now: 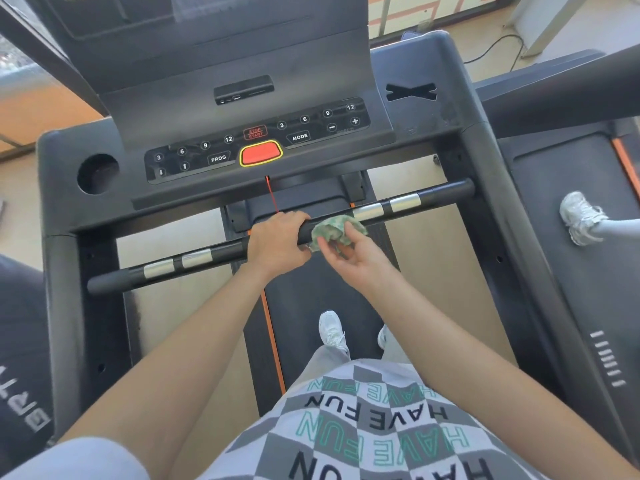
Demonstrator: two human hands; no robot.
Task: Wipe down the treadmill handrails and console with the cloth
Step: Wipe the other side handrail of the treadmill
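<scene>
1. The left hand point(277, 242) is clamped over the bar point(446, 192) near its middle, with the fingers curled round the far side.
2. The right hand point(349, 256) lies just at 3 o'clock of the left, almost touching it. Its fingers and thumb are curled round the cloth point(334, 230).
3. The cloth is green and white and crumpled. It sits at 11 o'clock of the right palm, pressed against the bar's near side and top.
4. The bar runs across the frame from 8 o'clock to 2 o'clock. One pair of silver plates point(403, 202) sits just at 2 o'clock of the cloth, and a second pair lies at 8 o'clock of the left hand.
5. The console point(194, 109) stands at 12 o'clock of the hands. A red button point(260, 153) with a yellow rim sits at its middle.
6. A red cord point(272, 195) hangs from under the button down towards the left hand.
7. A round cup hole point(98, 173) is at 9 o'clock of the keys.
8. The belt point(304, 296) lies at 6 o'clock of the hands, with the person's white shoes point(331, 329) on it.
9. Another person's shoe point(580, 216) rests on the next treadmill at 3 o'clock.
</scene>
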